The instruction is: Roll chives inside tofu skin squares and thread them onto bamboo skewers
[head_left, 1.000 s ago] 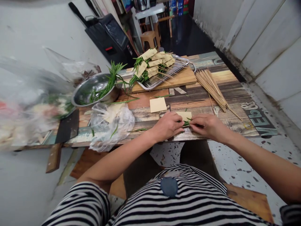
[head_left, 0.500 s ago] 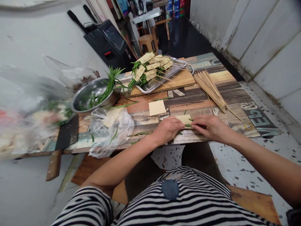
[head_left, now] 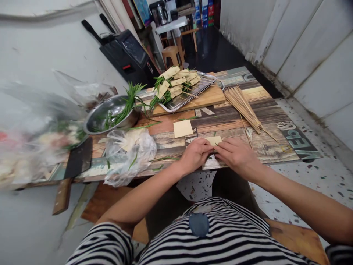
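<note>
Close to the table's front edge, my left hand (head_left: 197,152) and my right hand (head_left: 236,154) meet with bent fingers on a pale yellow tofu sheet (head_left: 214,140). Both are closed on its near edge, and the fingertips hide most of that edge. Any greens inside the fold are covered by my fingers. A second square tofu sheet (head_left: 183,129) lies flat to the left, beyond my left hand. Bamboo skewers (head_left: 244,110) lie in a loose bundle beyond my right hand. Small cut pieces of green chive (head_left: 165,158) are scattered on the wood.
A metal tray (head_left: 190,97) on a wooden board holds skewered tofu rolls (head_left: 172,86) with greens. Left of it stands a steel bowl (head_left: 93,129) with chives (head_left: 129,103). A plastic bag (head_left: 143,147) and a cleaver (head_left: 78,158), its handle past the table edge, lie at left.
My right hand has shifted left, its fingers now over the sheet's near edge. The green strip seen between my hands before is now covered. The view has tilted slightly.
</note>
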The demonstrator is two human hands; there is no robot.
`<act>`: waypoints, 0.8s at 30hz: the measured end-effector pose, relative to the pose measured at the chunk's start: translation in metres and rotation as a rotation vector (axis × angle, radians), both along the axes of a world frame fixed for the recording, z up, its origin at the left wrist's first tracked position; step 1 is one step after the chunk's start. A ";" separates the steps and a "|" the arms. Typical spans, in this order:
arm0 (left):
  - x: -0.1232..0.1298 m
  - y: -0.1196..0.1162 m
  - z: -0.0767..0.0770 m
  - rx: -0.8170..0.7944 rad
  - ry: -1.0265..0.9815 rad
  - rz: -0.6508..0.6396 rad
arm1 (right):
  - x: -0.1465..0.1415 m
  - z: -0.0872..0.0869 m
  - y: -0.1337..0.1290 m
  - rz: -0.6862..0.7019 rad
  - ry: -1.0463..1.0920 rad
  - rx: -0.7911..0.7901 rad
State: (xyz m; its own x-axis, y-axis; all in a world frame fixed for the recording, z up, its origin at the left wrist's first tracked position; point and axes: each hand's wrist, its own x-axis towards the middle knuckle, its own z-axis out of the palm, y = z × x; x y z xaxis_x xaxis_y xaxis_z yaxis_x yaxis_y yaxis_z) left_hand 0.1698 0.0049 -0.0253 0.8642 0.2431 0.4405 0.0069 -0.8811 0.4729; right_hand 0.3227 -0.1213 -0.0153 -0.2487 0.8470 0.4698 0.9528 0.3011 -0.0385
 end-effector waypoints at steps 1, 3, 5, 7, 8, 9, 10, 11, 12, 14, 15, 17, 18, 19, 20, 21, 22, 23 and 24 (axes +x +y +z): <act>0.000 0.000 -0.001 -0.017 -0.007 0.003 | 0.000 -0.002 0.003 -0.002 0.026 -0.015; 0.000 0.001 -0.003 -0.052 -0.025 0.004 | 0.002 -0.004 0.009 0.010 0.091 -0.045; -0.001 0.002 -0.004 -0.075 -0.037 0.001 | 0.009 -0.003 0.015 0.052 0.164 -0.070; -0.003 0.001 -0.004 -0.074 -0.030 0.007 | 0.015 -0.002 0.020 0.096 0.236 -0.089; -0.003 0.000 -0.004 -0.066 -0.022 0.015 | 0.018 -0.002 0.022 0.108 0.268 -0.107; -0.005 0.000 -0.004 -0.055 -0.012 0.022 | 0.021 -0.001 0.025 0.116 0.295 -0.133; -0.006 -0.001 -0.004 -0.040 -0.004 0.025 | 0.023 0.001 0.027 0.127 0.314 -0.172; -0.007 -0.003 -0.003 -0.021 -0.001 0.028 | 0.024 0.002 0.029 0.142 0.329 -0.219; -0.009 -0.004 -0.003 0.001 -0.004 0.032 | 0.026 0.004 0.031 0.161 0.341 -0.268; -0.011 -0.006 -0.001 0.061 -0.017 0.045 | 0.027 0.008 0.035 0.193 0.360 -0.344; -0.012 -0.007 -0.001 0.096 -0.014 0.049 | 0.028 0.010 0.037 0.199 0.365 -0.368; -0.014 -0.008 0.001 0.171 0.026 0.053 | 0.029 0.012 0.040 0.190 0.369 -0.400; -0.014 -0.008 0.002 0.215 0.058 0.051 | 0.030 0.012 0.042 0.181 0.369 -0.412; -0.014 -0.008 0.003 0.267 0.083 0.045 | 0.031 0.012 0.043 0.173 0.373 -0.422; -0.015 -0.007 0.004 0.325 0.103 0.036 | 0.032 0.012 0.044 0.168 0.380 -0.429; -0.015 -0.007 0.004 0.384 0.115 0.024 | 0.033 0.012 0.045 0.165 0.391 -0.433; -0.015 -0.007 0.005 0.437 0.123 0.009 | 0.033 0.011 0.045 0.165 0.402 -0.438; -0.015 -0.006 0.005 0.475 0.130 -0.006 | 0.034 0.011 0.046 0.163 0.413 -0.442; -0.015 -0.006 0.006 0.497 0.140 -0.013 | 0.034 0.011 0.046 0.161 0.423 -0.452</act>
